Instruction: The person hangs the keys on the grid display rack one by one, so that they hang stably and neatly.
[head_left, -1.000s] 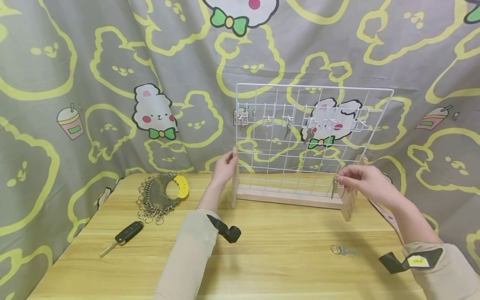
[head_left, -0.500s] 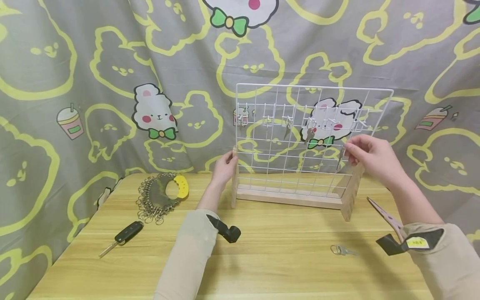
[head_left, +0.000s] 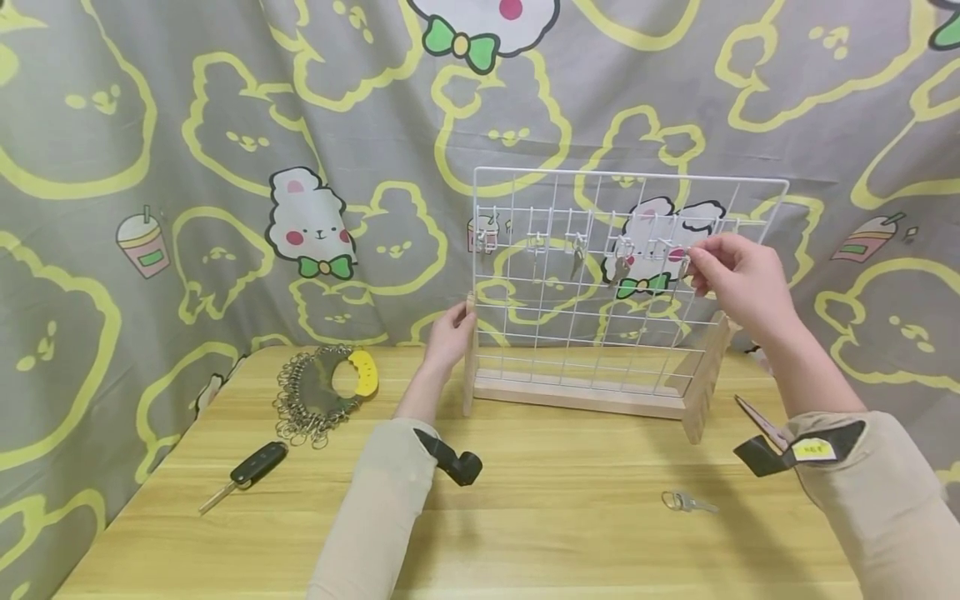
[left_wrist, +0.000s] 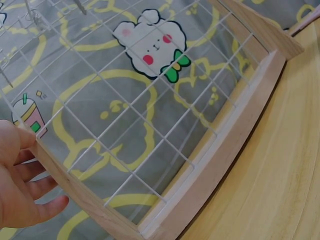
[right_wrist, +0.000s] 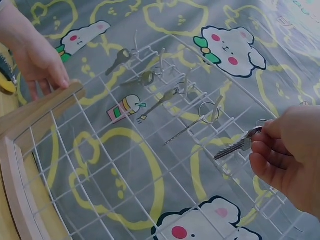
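Observation:
A white wire grid rack (head_left: 585, 325) stands upright in a wooden base. My left hand (head_left: 448, 337) holds the top of its left wooden post (left_wrist: 75, 187), thumb in front and other fingers beside it. At the rack's upper right, my right hand (head_left: 738, 279) pinches a silver key (right_wrist: 235, 147) by its ring end, close to a hook (head_left: 663, 248). The key's blade points down in the head view. On hooks to its left hang several keys; one key (right_wrist: 185, 132) on a ring is nearest to the held one.
On the table (head_left: 525, 517) lie a loose key with a ring (head_left: 686, 502) at front right, and scissors (head_left: 759, 421) partly hidden by the right sleeve. At left are a black car key (head_left: 255, 468) and a ring sizer set (head_left: 318, 392) with a yellow handle. A patterned curtain (head_left: 397, 108) hangs behind.
My right hand has lifted the key from the rack's lower right up to the row of hooks. The left hand has stayed on the post.

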